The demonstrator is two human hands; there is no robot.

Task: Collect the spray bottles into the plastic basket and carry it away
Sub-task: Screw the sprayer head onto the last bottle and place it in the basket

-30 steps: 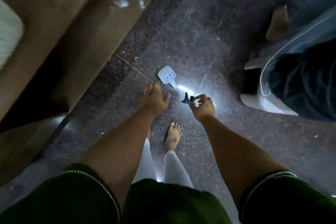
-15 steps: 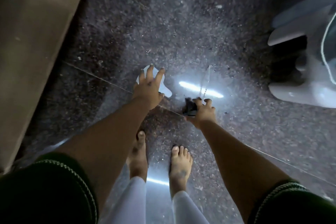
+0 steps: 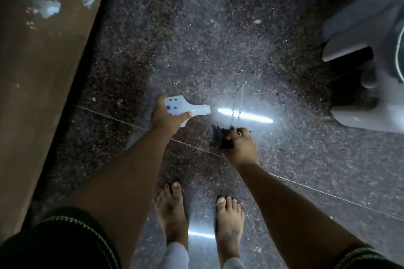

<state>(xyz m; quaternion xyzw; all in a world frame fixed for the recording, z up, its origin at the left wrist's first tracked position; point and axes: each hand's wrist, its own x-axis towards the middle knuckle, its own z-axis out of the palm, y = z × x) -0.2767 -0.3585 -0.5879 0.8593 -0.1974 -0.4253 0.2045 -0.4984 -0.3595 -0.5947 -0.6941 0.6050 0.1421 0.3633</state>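
Note:
A white plastic spray bottle body [image 3: 185, 108] with blue marks is in my left hand [image 3: 167, 119], which grips it with its open neck pointing right, just above the dark speckled floor. My right hand [image 3: 239, 145] grips a dark spray trigger head [image 3: 222, 140], whose thin clear tube [image 3: 240, 102] sticks up and away over a bright reflection on the floor. The two hands are a short gap apart. No plastic basket is in view.
A brown wall or ledge [image 3: 43, 94] runs along the left side. A pale plastic chair [image 3: 367, 85] stands at the right edge. My bare feet [image 3: 196, 214] stand on the stone floor just below the hands.
My left hand reached down to the white bottle lying on the floor, closed round it and lifted it. My right hand kept holding the trigger head. The view tilted downward and closer.

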